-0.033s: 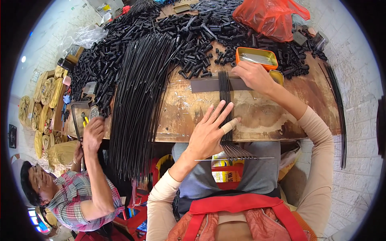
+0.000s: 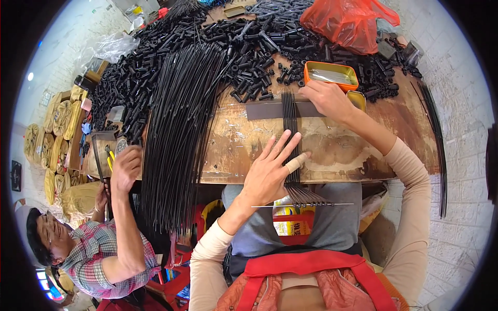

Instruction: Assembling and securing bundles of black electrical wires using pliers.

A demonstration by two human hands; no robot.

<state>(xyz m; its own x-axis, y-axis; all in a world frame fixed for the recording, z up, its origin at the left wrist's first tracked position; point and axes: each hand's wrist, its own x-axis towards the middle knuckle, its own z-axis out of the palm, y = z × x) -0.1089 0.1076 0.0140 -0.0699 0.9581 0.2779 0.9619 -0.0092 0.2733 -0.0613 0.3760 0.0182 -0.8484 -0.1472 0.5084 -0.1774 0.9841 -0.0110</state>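
A flat row of thin black rods [image 2: 291,124] lies across a dark strip [image 2: 264,110] near the table's front. My left hand [image 2: 270,168] rests flat over these rods, fingers spread, one finger wrapped in tan tape. Below it, the rods fan out past the edge, and their dark ends line up along a thin metal rod [image 2: 337,204] above my lap. At the rods' far ends is my right hand [image 2: 328,98], its fingertips pinched together; whatever they hold is too small to see. Just beyond that hand sits an orange-rimmed tin [image 2: 353,83] with thin pale pieces inside.
A large bundle of black rods [image 2: 179,129] overhangs the table [image 2: 228,155] on the left. Heaped black tubular parts [image 2: 254,72] cover the back, beside a red plastic bag [image 2: 347,26]. At left, a co-worker [image 2: 98,249] holds a dark strip. More rods [image 2: 438,140] overhang at right.
The co-worker's raised hand has shifted slightly to the right and down. My own hands and the row of rods show no visible change.
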